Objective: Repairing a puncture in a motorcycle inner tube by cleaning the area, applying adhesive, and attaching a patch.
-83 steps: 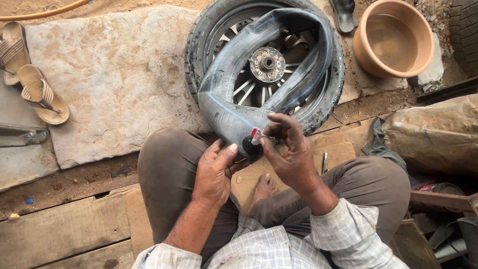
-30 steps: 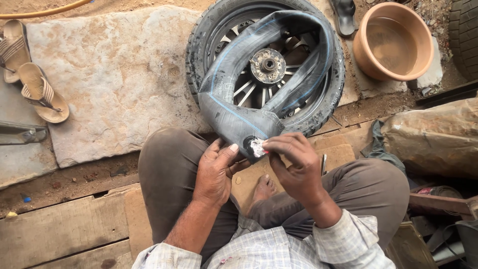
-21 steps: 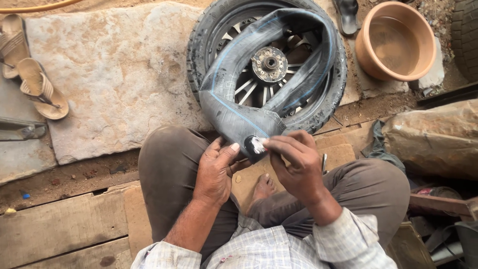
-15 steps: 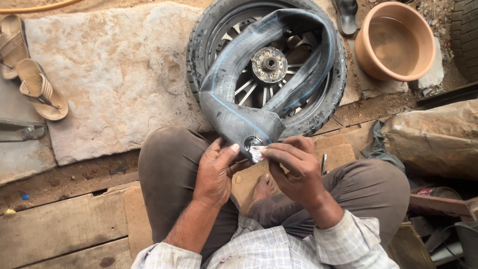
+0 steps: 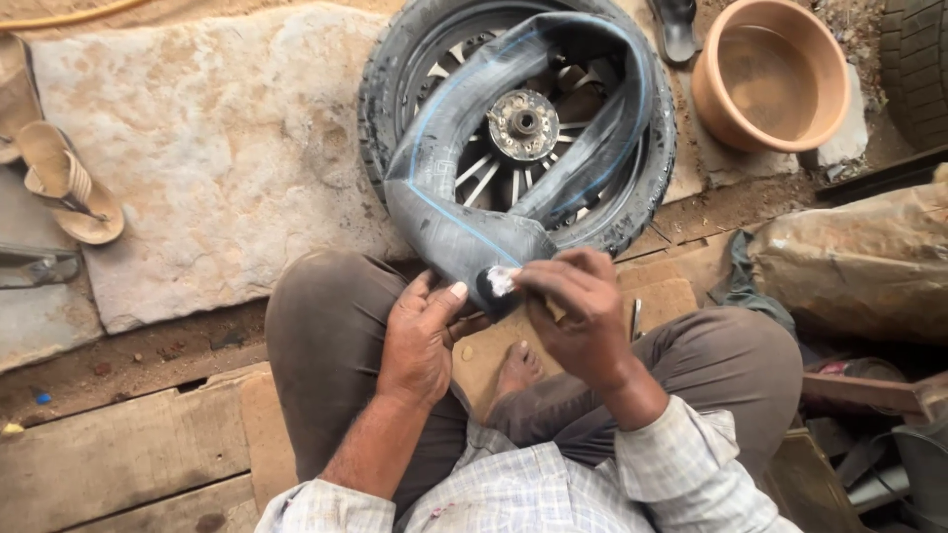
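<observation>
Two hands are at work near the centre of the frame, both on one black inner tube (image 5: 464, 232) that loops up over one tyred wheel (image 5: 632, 188) lying flat at upper centre. One metal hub (image 5: 523, 123) with thin spokes shows through the loop of the tube. The left hand (image 5: 420, 341) is closed around the lower bend of the tube, thumb on top, holding it against the person's left knee. The right hand (image 5: 583, 311) has its fingertips pinched together on one small white patch (image 5: 501, 280) pressed against the tube; whether that piece is paper, cloth or foil cannot be made out at this size. The tube carries one thin pale blue line along its length; no printed label is legible on it. One round terracotta-coloured basin (image 5: 780, 128) stands at upper right, just beside the wheel. One further tyre (image 5: 918, 69) is cut off by the upper right edge. One dark shoe or sandal (image 5: 676, 28) lies at top centre between wheel and basin. One tan sandal (image 5: 74, 188) rests at the left edge, partly on one large pale stone slab (image 5: 217, 148) that fills the upper left. One bulky brownish sack (image 5: 859, 257) sits at right. One slim metal tool (image 5: 636, 318) lies on the board beside the right hand. One bare foot (image 5: 515, 365) shows between the person's folded legs, and wooden planks (image 5: 118, 464) occupy the lower left.
</observation>
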